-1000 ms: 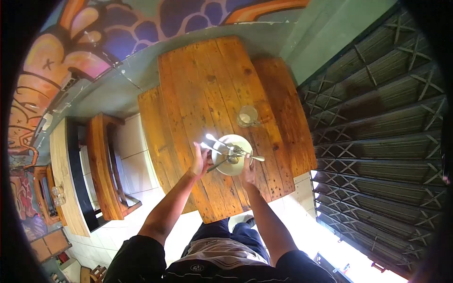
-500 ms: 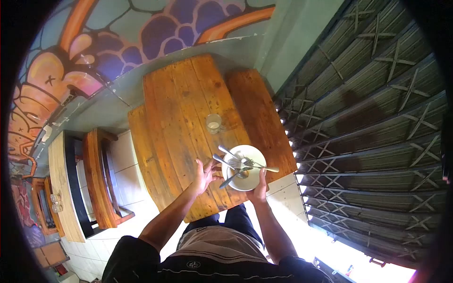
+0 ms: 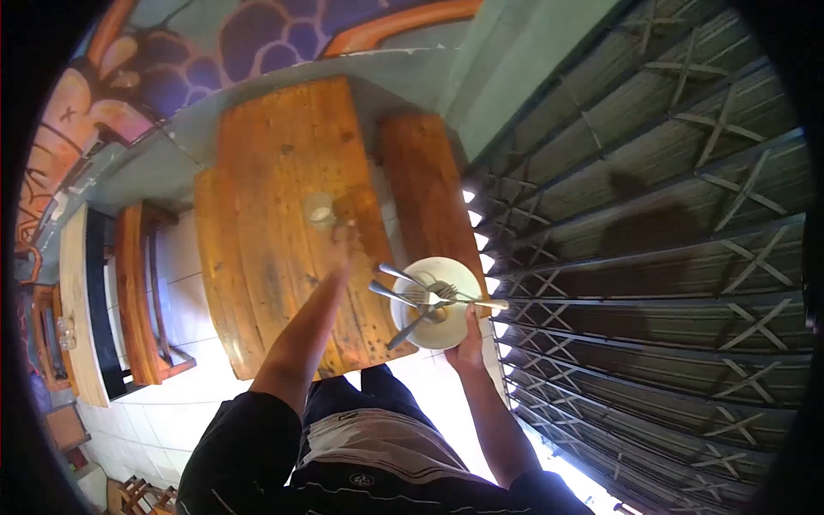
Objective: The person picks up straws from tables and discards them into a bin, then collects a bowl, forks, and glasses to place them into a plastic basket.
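A white bowl (image 3: 442,330) with several forks and spoons (image 3: 421,296) in it is held at its lower right rim by my right hand (image 3: 468,342), thumb up over the edge. My left hand (image 3: 345,240) is stretched over the wooden table (image 3: 283,154), just below and right of a clear glass (image 3: 319,209) that stands on it. That hand is smeared by motion, so its fingers cannot be made out. The handles of the cutlery stick out over the bowl's rim to both sides.
A wooden bench (image 3: 421,172) stands right of the table, beside a dark folding metal shutter (image 3: 635,257). At the left are another bench (image 3: 137,292) and a pale table (image 3: 81,309) with small glass items. A painted wall (image 3: 257,34) rises behind.
My left hand has left the bowl's side and moved forward to near the glass. My right hand still holds the bowl, now beyond the table's right edge. The view has shifted right.
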The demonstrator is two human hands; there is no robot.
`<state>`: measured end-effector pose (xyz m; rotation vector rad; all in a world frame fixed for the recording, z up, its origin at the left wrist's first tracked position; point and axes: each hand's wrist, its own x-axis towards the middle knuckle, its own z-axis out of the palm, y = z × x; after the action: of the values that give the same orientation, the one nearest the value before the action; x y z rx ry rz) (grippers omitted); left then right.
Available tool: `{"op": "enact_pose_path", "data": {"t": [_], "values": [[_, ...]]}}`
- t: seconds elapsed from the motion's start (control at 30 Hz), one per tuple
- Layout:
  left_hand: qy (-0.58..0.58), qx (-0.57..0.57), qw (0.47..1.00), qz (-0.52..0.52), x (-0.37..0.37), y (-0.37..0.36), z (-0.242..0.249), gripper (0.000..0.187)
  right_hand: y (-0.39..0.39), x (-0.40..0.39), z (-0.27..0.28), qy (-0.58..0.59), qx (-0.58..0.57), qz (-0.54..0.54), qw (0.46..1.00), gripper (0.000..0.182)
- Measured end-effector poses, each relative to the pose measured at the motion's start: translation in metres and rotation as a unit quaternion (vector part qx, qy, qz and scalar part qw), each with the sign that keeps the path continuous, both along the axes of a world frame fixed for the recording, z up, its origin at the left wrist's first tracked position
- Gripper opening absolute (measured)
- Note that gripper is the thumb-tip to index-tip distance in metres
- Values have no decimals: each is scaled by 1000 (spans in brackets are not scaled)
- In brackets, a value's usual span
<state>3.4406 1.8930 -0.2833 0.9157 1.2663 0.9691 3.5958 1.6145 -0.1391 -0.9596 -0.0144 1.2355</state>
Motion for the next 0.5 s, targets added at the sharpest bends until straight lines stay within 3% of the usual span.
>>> {"op": "enact_pose_path", "data": {"t": [0.03, 0.13, 0.17, 0.3, 0.4, 0.43, 0.47, 0.5], "values": [[-114, -65, 991, 3, 10, -2, 25, 69, -3, 5, -2, 12, -5, -6, 1000, 49], [-132, -74, 986, 66, 23, 6, 21, 70, -10, 15, -5, -8, 23, -37, 999, 47], [-136, -79, 985, 72, 21, 7, 17, 62, -14, 18, -3, -8, 22, -35, 999, 47], [-101, -9, 990, 101, -3, 15, -60, 53, -17, 26, 4, 28, 25, 13, 999, 46], [-55, 66, 994, 68, -43, 4, -106, 44, -15, 22, 4, 27, 34, 25, 999, 46], [-225, 21, 967, 114, -54, -8, -111, 45, -13, 23, 5, 22, 14, 23, 999, 47], [-389, -20, 908, 155, -65, -19, -112, 46, -10, 23, 6, 16, -6, 23, 1000, 47], [-392, -8, 904, 172, -76, -33, -101, 46, -6, 22, 13, 4, -11, 45, 999, 48]]}}
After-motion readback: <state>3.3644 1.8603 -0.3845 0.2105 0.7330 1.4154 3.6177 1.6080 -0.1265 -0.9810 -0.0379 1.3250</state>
